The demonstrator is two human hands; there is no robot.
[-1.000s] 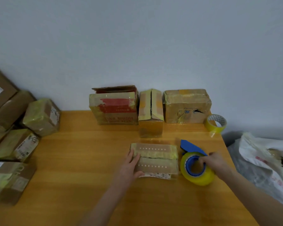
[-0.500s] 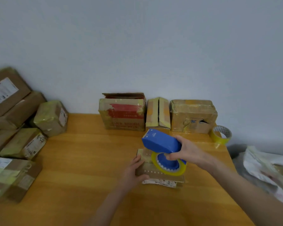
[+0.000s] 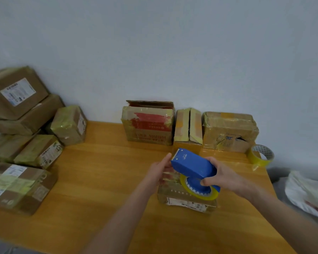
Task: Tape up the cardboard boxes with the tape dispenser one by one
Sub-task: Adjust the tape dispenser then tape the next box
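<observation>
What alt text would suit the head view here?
The right hand grips a blue tape dispenser above a small cardboard box on a wooden table; the left hand is at its blade end. Taped boxes stand behind.

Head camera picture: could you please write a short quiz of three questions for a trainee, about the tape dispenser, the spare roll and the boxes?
1. True or false: the blue tape dispenser lies untouched on the table.
2. Where is the spare tape roll? A) at the table's far right corner; B) on the floor; C) on a chair.
3. Fill in: ___ boxes stand in a row against the wall, at the table's far edge.
Key: 1. False: the right hand grips it over the small box. 2. A. 3. Three: the red-printed box, the narrow box and the wide box.
</observation>
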